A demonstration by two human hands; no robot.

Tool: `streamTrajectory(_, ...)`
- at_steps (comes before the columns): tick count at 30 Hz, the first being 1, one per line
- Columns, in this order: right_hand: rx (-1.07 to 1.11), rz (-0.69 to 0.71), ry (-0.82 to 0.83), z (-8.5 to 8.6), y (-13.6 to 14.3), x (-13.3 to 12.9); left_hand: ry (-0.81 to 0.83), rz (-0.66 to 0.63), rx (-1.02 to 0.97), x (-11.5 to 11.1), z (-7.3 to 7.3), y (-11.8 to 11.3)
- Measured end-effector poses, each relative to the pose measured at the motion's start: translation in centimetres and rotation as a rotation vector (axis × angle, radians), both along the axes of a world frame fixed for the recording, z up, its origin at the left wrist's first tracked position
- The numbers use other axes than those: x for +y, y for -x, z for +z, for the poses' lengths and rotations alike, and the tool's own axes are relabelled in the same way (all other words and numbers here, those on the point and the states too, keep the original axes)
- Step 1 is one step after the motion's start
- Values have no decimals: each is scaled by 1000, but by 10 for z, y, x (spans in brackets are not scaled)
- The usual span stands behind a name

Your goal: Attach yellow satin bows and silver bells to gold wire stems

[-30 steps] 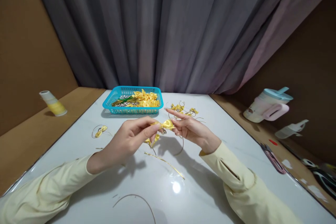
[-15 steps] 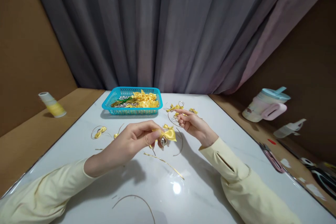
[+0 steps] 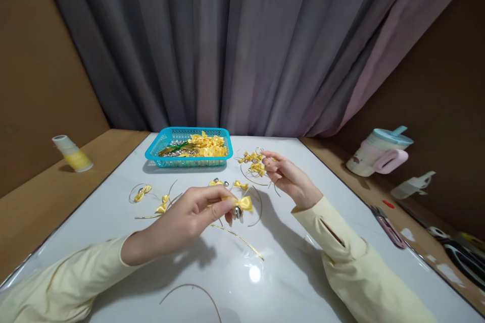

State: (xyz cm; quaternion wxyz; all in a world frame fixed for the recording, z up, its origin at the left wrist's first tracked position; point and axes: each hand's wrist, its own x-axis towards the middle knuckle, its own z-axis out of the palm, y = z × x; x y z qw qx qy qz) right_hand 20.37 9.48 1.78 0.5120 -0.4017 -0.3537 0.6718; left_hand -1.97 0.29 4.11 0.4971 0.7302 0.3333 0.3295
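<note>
My left hand (image 3: 200,212) is closed, pinching a yellow ribbon bow (image 3: 244,204) between thumb and fingers above the table. A silver bell (image 3: 237,212) hangs just under the bow. To the right, my right hand (image 3: 290,176) is raised with its fingertips drawn together; anything between them is too thin to make out. Beyond those fingertips lie finished-looking pieces of bows, bells and looped wire (image 3: 253,157). More bows (image 3: 240,185) rest on the table behind my left hand. A gold wire (image 3: 242,239) lies below the held bow.
A blue basket (image 3: 189,162) of yellow bows and silver bells stands at the back. Bow pieces (image 3: 142,193) lie at left, and a curved wire (image 3: 193,286) in front. A thread spool (image 3: 74,154) stands far left; a tumbler (image 3: 373,154), pliers (image 3: 390,229) and scissors (image 3: 462,257) are at right.
My right hand has shifted slightly right, away from the held bow, and its fingers have changed their bend. My left hand keeps its grip on the bow. The view has moved a little.
</note>
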Motion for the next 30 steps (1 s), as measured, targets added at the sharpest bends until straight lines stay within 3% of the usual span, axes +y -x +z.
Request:
streamTrajectory(4, -52, 125, -62, 29, -2, -23, -98, 108, 48, 0, 2, -1)
streamTrajectory(6, -214, 268, -115, 42, -1, -38, -146, 169, 58, 1, 0, -2)
streamTrajectory(10, -475, 369, -189, 57, 9, -63, -328, 288, 70, 5, -8, -3)
streamTrajectory(14, -732, 372, -266, 55, 25, -78, -561, 314, 54, 7, -17, -3)
streamTrajectory(17, -775, 351, -332, 49, 35, -84, -658, 298, 47, 7, -19, -2)
streamTrajectory(22, -621, 265, -325, 43, 43, -89, -672, 294, 81, 8, -18, -3)
streamTrajectory(30, -521, 293, -289, 44, 42, -89, -615, 242, 130, 5, -17, -3)
